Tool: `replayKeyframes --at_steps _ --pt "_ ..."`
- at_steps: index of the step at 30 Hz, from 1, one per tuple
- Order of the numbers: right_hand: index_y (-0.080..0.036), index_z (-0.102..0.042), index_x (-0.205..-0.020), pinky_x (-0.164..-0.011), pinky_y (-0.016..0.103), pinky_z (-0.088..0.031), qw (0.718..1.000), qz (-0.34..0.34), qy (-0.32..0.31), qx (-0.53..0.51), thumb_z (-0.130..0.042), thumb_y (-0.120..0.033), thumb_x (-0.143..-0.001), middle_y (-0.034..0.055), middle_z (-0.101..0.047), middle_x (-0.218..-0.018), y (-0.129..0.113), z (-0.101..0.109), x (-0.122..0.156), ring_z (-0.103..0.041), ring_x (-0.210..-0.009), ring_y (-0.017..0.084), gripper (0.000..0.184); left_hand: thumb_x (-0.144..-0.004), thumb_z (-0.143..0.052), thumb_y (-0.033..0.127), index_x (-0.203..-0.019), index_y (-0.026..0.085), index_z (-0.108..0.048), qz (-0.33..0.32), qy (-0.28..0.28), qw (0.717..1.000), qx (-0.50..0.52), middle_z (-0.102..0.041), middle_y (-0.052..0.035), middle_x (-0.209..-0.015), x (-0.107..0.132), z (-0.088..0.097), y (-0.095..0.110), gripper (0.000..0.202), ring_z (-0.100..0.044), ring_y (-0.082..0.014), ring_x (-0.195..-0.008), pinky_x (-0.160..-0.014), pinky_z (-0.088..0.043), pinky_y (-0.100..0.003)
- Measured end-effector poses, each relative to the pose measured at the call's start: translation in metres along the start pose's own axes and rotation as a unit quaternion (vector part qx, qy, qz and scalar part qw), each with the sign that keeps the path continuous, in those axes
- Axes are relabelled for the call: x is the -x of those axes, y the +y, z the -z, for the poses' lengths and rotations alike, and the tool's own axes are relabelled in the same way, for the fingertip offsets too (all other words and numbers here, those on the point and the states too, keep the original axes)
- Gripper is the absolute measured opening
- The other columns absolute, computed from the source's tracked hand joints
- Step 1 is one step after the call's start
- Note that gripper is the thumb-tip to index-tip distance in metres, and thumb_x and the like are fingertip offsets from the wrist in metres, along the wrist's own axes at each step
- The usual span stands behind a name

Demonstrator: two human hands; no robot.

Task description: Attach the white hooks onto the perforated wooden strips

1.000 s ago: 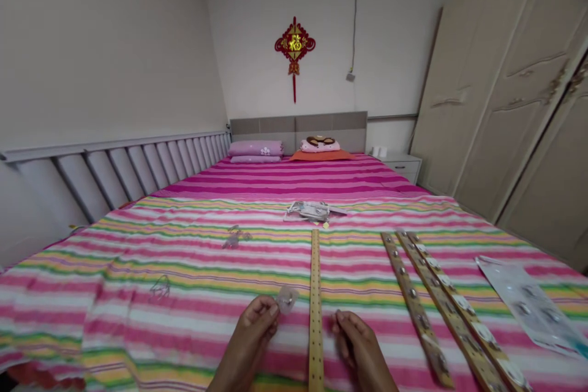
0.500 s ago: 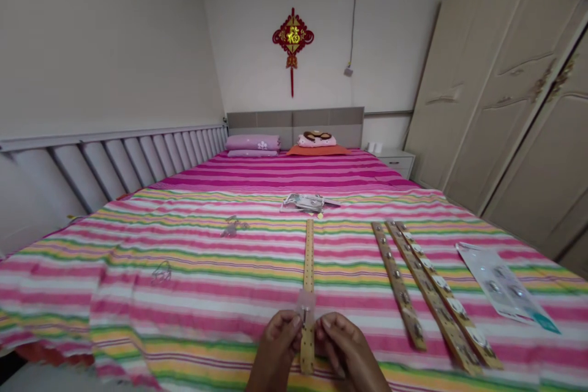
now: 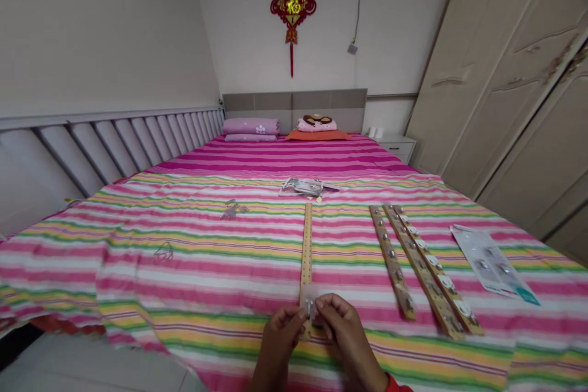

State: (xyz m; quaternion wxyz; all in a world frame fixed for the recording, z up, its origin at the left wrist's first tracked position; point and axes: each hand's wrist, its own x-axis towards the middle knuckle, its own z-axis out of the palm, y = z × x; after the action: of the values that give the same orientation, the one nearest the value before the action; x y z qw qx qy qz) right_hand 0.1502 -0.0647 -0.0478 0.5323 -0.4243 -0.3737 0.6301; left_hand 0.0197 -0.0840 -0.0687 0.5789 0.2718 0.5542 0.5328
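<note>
A wooden strip with rows of small holes (image 3: 306, 251) lies lengthwise on the striped bedspread in front of me. Over its near end is a clear adhesive hook (image 3: 309, 305), a see-through square with a small metal hook. My right hand (image 3: 342, 324) pinches its right edge between thumb and forefinger. From the left, my left hand (image 3: 283, 334) has thumb and forefinger closed at its lower left side, against the metal part. Whether the clear square touches the wood I cannot tell.
On the right lie several wooden strips (image 3: 392, 263) bearing metal hooks, and a clear blister pack (image 3: 493, 266). Further off is a plastic package (image 3: 305, 187). Small clear pieces (image 3: 232, 209) and a thin clear item (image 3: 164, 252) lie left. A railing (image 3: 138, 141) borders the bed.
My view has tipped down slightly. My right hand has come in against the clear hook's right edge, where before it was a little apart. The left hand stays beside the hook.
</note>
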Motion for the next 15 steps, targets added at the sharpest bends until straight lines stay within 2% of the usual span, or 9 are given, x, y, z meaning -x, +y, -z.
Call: replayKeyframes --at_steps 2,5,7,10,15 --pt "-0.015 -0.059 -0.058 -0.039 0.02 -0.015 1.0 -0.007 0.01 0.005 -0.076 -0.052 -0.057 -0.0082 -0.045 -0.038 0.004 0.001 -0.004 -0.025 -0.033 0.003 0.04 -0.053 -0.074 0.054 -0.065 0.014 -0.065 -0.042 0.004 0.998 -0.056 -0.055 0.0018 -0.048 0.001 0.003 0.004 0.042 -0.042 -0.0076 -0.043 -0.045 -0.029 -0.021" --pt "-0.015 -0.058 -0.055 -0.037 0.02 -0.012 1.0 -0.023 0.021 0.006 -0.076 -0.051 -0.055 -0.0066 -0.048 -0.04 0.013 0.004 -0.008 -0.026 -0.032 0.002 0.04 -0.063 -0.064 0.056 -0.069 0.016 -0.067 -0.119 0.028 0.985 -0.12 -0.063 -0.0026 -0.061 0.003 0.01 0.007 0.041 -0.054 -0.015 -0.057 -0.055 -0.04 -0.025" --pt "-0.015 -0.057 -0.053 -0.036 0.02 -0.011 0.999 -0.037 0.021 0.009 -0.076 -0.05 -0.054 -0.0064 -0.048 -0.039 0.018 0.006 -0.01 -0.025 -0.031 0.002 0.039 -0.067 -0.06 0.058 -0.071 0.017 -0.067 -0.132 0.057 0.978 -0.148 -0.065 -0.0036 -0.065 0.002 0.016 0.004 0.042 -0.057 -0.0177 -0.063 -0.059 -0.043 -0.027" --pt "-0.016 -0.054 -0.049 -0.035 0.021 -0.012 0.998 -0.05 0.016 0.018 -0.075 -0.047 -0.054 -0.0071 -0.045 -0.038 0.024 0.008 -0.012 -0.025 -0.031 0.002 0.038 -0.064 -0.058 0.061 -0.07 0.017 -0.066 -0.076 0.075 0.98 -0.166 -0.065 -0.0045 -0.067 -0.004 0.023 -0.006 0.045 -0.058 -0.0194 -0.066 -0.058 -0.043 -0.028" --pt "-0.018 -0.052 -0.046 -0.036 0.022 -0.02 0.998 -0.048 0.016 0.033 -0.074 -0.042 -0.054 -0.0078 -0.041 -0.036 0.032 0.009 -0.017 -0.029 -0.034 0.005 0.033 -0.062 -0.055 0.063 -0.072 0.016 -0.065 0.051 -0.013 0.99 -0.133 -0.068 -0.0073 -0.074 -0.02 0.022 -0.021 0.05 -0.062 -0.0202 -0.071 -0.061 -0.044 -0.029"
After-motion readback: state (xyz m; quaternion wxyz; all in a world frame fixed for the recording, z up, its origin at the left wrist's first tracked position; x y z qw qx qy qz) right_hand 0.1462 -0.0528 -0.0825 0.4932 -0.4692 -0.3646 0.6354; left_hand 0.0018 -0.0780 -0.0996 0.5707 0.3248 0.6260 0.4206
